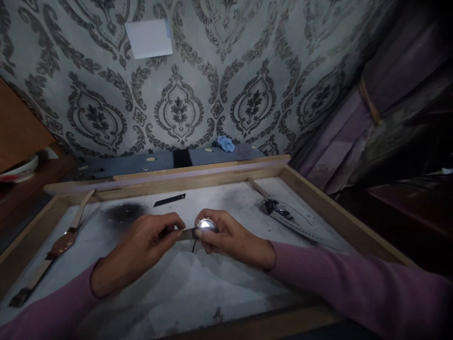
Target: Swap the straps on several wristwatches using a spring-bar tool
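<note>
Our left hand (139, 248) pinches the strap (187, 233), our right hand (233, 236) the watch case (207, 225); strap handling likely demands steady alignment next.

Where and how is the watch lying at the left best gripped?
Probably by its round case, pinched across from above with the nearer left hand: the watch lies stretched out, its case wider than the strap.
</note>
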`<action>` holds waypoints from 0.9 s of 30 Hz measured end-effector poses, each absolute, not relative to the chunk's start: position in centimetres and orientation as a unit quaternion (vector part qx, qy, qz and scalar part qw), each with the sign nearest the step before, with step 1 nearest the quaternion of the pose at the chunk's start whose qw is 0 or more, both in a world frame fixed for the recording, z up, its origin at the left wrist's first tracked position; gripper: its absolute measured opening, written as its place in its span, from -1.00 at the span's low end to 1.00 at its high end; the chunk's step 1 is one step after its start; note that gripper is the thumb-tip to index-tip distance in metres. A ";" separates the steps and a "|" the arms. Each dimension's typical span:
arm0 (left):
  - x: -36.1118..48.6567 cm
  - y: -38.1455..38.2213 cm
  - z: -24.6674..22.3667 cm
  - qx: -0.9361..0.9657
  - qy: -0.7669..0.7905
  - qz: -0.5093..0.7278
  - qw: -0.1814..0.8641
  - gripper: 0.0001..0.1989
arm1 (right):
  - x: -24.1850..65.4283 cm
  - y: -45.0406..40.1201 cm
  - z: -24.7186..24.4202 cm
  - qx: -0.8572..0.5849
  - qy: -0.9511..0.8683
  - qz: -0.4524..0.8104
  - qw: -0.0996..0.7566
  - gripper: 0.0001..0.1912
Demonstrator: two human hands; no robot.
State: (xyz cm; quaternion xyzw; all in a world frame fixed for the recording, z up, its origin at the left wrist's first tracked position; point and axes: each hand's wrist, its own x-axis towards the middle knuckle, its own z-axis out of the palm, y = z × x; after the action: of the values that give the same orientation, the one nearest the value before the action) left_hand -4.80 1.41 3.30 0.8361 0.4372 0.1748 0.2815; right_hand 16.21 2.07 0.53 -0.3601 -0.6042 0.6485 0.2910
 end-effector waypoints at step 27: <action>-4.8 1.1 2.8 0.874 0.415 0.174 0.184 -0.78 | 16.2 2.2 0.2 -0.350 -0.627 0.630 0.294 -0.92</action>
State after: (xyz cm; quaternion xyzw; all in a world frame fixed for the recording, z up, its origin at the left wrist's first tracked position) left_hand -4.77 1.13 2.83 0.8740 0.4147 0.1740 0.1841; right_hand 16.20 2.24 0.15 -0.3505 -0.6274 0.6302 0.2938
